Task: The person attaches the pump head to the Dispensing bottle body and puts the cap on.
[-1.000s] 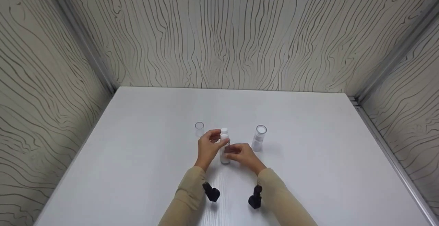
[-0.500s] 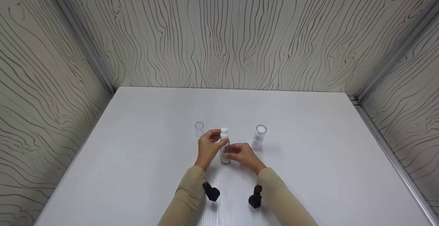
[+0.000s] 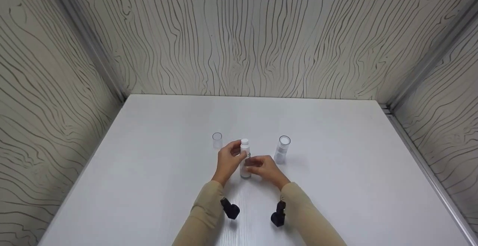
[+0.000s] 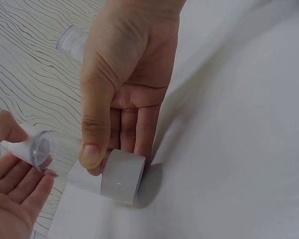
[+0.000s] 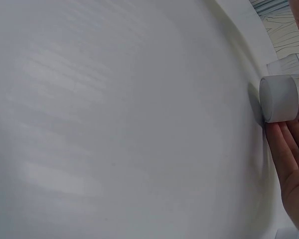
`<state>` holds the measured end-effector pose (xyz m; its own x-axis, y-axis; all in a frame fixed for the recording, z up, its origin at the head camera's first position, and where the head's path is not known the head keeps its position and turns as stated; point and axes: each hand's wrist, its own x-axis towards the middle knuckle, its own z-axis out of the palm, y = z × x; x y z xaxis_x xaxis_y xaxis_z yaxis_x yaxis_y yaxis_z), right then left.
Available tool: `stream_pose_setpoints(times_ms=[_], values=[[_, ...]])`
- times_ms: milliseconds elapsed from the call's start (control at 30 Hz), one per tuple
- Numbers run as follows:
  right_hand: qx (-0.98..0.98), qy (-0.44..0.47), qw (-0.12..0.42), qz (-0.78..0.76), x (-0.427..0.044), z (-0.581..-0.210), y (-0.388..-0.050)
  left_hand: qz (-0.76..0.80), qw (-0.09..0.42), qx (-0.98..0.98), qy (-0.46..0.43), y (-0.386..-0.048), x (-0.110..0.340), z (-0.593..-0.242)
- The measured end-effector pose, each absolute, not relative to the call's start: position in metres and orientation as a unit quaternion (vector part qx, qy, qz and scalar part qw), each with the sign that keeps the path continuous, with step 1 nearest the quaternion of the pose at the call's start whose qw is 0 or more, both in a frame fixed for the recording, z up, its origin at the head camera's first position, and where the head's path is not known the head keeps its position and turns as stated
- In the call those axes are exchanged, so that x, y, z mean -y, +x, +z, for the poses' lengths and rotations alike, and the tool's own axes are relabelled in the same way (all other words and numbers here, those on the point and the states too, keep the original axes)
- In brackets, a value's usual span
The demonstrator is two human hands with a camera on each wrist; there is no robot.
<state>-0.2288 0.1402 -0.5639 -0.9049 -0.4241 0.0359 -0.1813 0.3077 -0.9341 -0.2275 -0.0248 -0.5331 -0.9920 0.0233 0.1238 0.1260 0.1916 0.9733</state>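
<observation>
Both hands are on an upright small clear bottle [image 3: 245,172] with a white top part [image 3: 244,145], near the table's middle. My left hand [image 3: 227,162] pinches the white part between thumb and fingers. Lower down, my right hand [image 3: 264,168] grips the clear body. In the left wrist view, the white part meets the body's clear rim [image 4: 40,151], and the thumb and fingers of the right hand [image 4: 127,64] lie round the body above its frosted base [image 4: 123,177]. That base [image 5: 279,98] also appears at the right edge of the right wrist view.
A clear cap [image 3: 217,140] stands behind the left hand. To the right, behind the right hand, a second clear and white bottle [image 3: 282,150] stands upright. The white table [image 3: 168,145] is bounded by wood-patterned walls [image 3: 239,40] at the back and sides.
My left hand has shifted very slightly to the right with the white top part. The right hand keeps its hold on the body, and the other things have not moved.
</observation>
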Motion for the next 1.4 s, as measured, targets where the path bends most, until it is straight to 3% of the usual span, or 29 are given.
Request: stream_pose_setpoints(times_ms=[333,1400], values=[[-0.805,-0.154,0.134,-0.557,-0.1385,-0.5621,-0.2273,-0.656,0.041,0.753,-0.036,-0.2266,0.0253,-0.5335],[-0.807,-0.171,0.121,-0.551,-0.1396,-0.5655,-0.2298,-0.635,0.073,0.768,-0.02,-0.2281,0.0258,-0.5376]])
